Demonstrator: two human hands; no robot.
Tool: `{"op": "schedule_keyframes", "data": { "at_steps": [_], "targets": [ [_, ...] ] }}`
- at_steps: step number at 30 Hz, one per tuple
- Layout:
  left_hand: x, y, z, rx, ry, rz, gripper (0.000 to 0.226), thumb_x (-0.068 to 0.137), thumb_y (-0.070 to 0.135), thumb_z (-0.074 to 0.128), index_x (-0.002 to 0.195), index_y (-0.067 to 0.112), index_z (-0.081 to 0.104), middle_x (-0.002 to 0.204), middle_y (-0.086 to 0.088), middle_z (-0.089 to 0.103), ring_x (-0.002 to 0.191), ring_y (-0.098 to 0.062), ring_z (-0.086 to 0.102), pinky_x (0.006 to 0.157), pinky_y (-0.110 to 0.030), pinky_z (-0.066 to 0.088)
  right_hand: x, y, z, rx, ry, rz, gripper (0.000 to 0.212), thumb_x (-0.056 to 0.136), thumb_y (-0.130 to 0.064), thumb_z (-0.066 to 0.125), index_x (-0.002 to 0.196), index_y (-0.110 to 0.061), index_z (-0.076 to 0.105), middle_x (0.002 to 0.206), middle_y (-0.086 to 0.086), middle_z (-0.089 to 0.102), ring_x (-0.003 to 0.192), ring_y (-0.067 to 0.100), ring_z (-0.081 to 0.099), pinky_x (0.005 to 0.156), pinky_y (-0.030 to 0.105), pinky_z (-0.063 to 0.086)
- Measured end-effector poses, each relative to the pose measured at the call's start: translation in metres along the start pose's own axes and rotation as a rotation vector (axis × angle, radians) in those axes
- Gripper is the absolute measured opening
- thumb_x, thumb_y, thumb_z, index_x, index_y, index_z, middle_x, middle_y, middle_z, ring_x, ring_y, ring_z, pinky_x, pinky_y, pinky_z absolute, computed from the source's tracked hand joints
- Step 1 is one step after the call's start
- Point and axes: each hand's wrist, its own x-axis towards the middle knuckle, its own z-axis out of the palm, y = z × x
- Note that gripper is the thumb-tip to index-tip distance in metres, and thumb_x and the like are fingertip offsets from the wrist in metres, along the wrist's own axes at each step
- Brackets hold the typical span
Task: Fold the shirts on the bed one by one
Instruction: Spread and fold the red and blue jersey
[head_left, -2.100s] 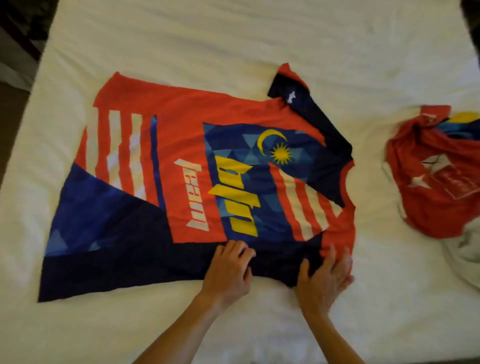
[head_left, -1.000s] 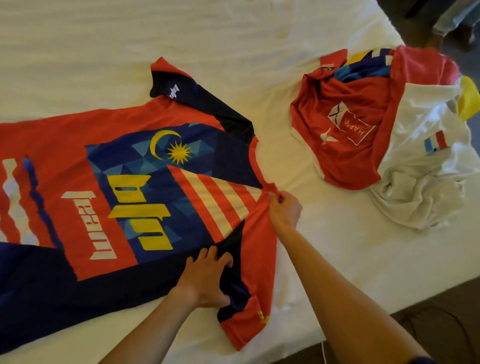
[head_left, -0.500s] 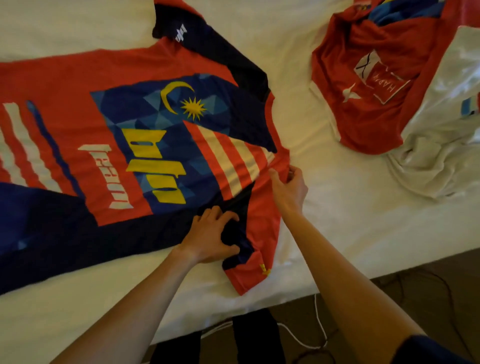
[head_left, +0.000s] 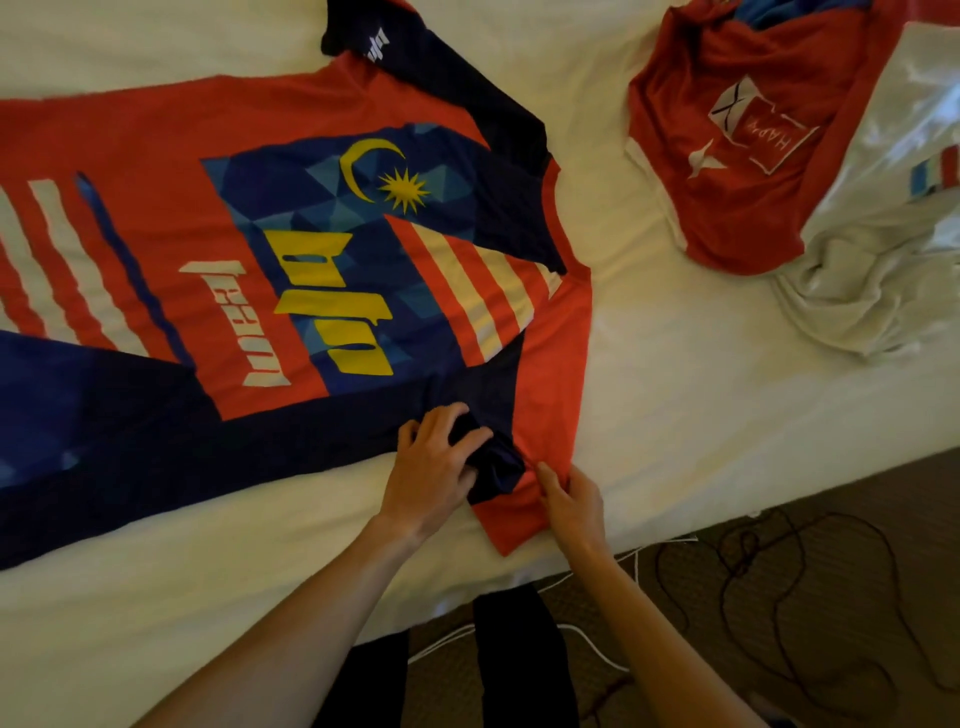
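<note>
jersey (head_left: 291, 270): spread flat on the bed (head_left: 701, 374), neck to the right, near sleeve at the edge
left hand (head_left: 434, 467): pinching the dark sleeve fabric
right hand (head_left: 574, 501): fingers curled, gripping the red sleeve
step: looks like sorting out the near sleeve on shirt one
next: probably fold that sleeve inward, keeping it smooth
pile (head_left: 810, 171): unfolded, waiting on the right

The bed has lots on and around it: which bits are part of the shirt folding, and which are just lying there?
Part of the job:
- red and navy jersey, spread flat
- left hand, gripping its near sleeve
- right hand, on the same sleeve
- crumpled red shirt
- white shirt
- bed

Just lying about:
- cables on the floor
</note>
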Motion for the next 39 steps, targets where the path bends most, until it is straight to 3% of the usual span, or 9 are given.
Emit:
{"op": "schedule_keyframes", "data": {
  "at_steps": [4,9,13,17,25,28,30,34,39],
  "targets": [
    [-0.007,0.000,0.002,-0.026,0.090,0.128,0.020,0.079,0.021,0.079,0.098,0.024,0.076,0.119,-0.001,0.065,0.113,-0.026,0.059,0.085,-0.044,0.044,-0.005,0.002,-0.003,0.016,0.086,0.030,0.019,0.100,-0.022,0.055,0.089,-0.009,0.064,0.079,0.009,0.067,0.074,0.026,0.063,0.064,0.036,0.048],
    [-0.024,-0.011,-0.001,-0.193,-0.112,0.157,0.036,0.094,0.027,0.062,0.130,0.023,0.066,0.138,0.002,0.060,0.133,-0.022,0.050,0.103,-0.042,0.044,-0.018,0.008,-0.012,0.027,0.243,0.069,0.019,0.099,-0.020,0.058,0.108,-0.003,0.059,0.094,0.011,0.064,0.096,0.037,0.063,0.072,0.034,0.043],
    [-0.039,-0.027,-0.007,-0.140,0.134,-0.002,0.046,0.080,0.019,0.066,0.126,0.015,0.067,0.133,-0.006,0.059,0.123,-0.026,0.056,0.096,-0.043,0.049,-0.042,-0.006,0.013,-0.329,0.372,-0.178,0.079,0.080,-0.039,0.075,0.146,-0.016,0.037,0.144,0.012,0.040,0.131,0.032,0.038,0.102,0.051,0.036],
    [-0.060,-0.065,-0.009,0.124,0.189,-0.295,0.058,0.072,0.012,0.068,0.130,0.012,0.060,0.139,-0.013,0.050,0.126,-0.034,0.050,0.093,-0.052,0.042,-0.050,-0.005,0.042,-0.854,0.092,-0.630,0.071,0.064,-0.049,0.072,0.128,-0.023,0.061,0.126,0.007,0.056,0.111,0.030,0.054,0.087,0.048,0.042],
    [-0.086,-0.147,-0.048,0.315,0.146,-0.554,0.079,0.063,-0.003,0.080,0.134,0.014,0.053,0.115,-0.019,0.047,0.099,-0.040,0.049,0.076,-0.052,0.043,-0.019,-0.008,0.030,-1.093,-0.018,-0.826,0.040,0.066,0.002,0.069,0.102,-0.015,0.069,0.092,0.007,0.064,0.077,0.032,0.060,0.061,0.042,0.049],
    [-0.102,-0.176,-0.059,0.351,0.120,-0.620,0.088,0.059,0.001,0.087,0.138,0.017,0.051,0.113,-0.018,0.046,0.097,-0.039,0.049,0.076,-0.052,0.043,-0.014,-0.009,0.013,-1.236,0.030,-0.729,0.037,0.066,-0.009,0.060,0.101,-0.015,0.071,0.096,0.010,0.066,0.081,0.036,0.060,0.067,0.047,0.048],
    [-0.110,-0.190,-0.066,0.371,0.120,-0.655,0.096,0.053,0.006,0.092,0.139,0.017,0.051,0.114,-0.018,0.046,0.096,-0.039,0.048,0.076,-0.053,0.041,-0.019,-0.020,0.021,-1.230,0.067,-0.667,0.061,0.045,-0.019,0.069,0.106,-0.015,0.066,0.107,0.014,0.061,0.091,0.037,0.056,0.075,0.051,0.042],
    [-0.124,-0.202,-0.076,0.378,0.115,-0.668,0.098,0.056,0.014,0.091,0.144,0.016,0.048,0.116,-0.018,0.048,0.098,-0.038,0.048,0.078,-0.051,0.040,-0.041,-0.051,0.088,-1.179,-0.072,-0.970,0.081,0.043,-0.028,0.074,0.122,-0.018,0.061,0.129,0.015,0.052,0.112,0.037,0.049,0.094,0.059,0.037],
    [-0.143,-0.218,-0.080,0.381,0.093,-0.761,0.089,0.078,0.007,0.074,0.155,0.014,0.030,0.128,-0.022,0.047,0.107,-0.040,0.047,0.085,-0.050,0.042,-0.057,-0.094,0.188,-1.238,-0.225,-1.106,0.077,0.055,-0.014,0.081,0.130,-0.018,0.062,0.128,0.013,0.060,0.103,0.035,0.060,0.082,0.047,0.052]
  ]
}}
